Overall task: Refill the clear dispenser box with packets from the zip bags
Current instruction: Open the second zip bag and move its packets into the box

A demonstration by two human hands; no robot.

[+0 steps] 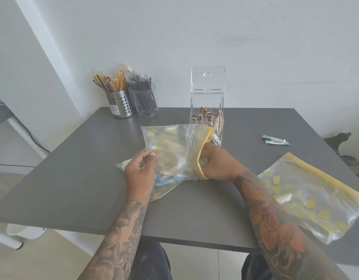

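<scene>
Head view, single frame. Landmark: clear dispenser box, standing upright near the far edge of the grey counter, lid raised. Brown and tan packets stand inside its lower part; upper part holds none.

Zip bag, clear with yellow flower print and yellow zip strip, is held up directly in front of the box, on the near side, its mouth turned toward the box's right. Blue packets lie in the bag's bottom fold, nearer than the box.

Left hand: grip narrow, thumb and fingers pinched on the bag's closed left edge, in front-left of the box.

Right hand: fingers pushed into the bag's mouth past the yellow strip, just in front of the box. Fingertips hidden by plastic; cannot tell whether this grip holds a packet.

Second zip bag, same print, lies flat well to the front-right of the box, overhanging the counter's near edge.

Two green-and-white packets lie loose to the right of the box, apart from it.

Left of the box: perforated steel cup with yellow and brown sticks, touching a clear cup with dark sticks.
</scene>
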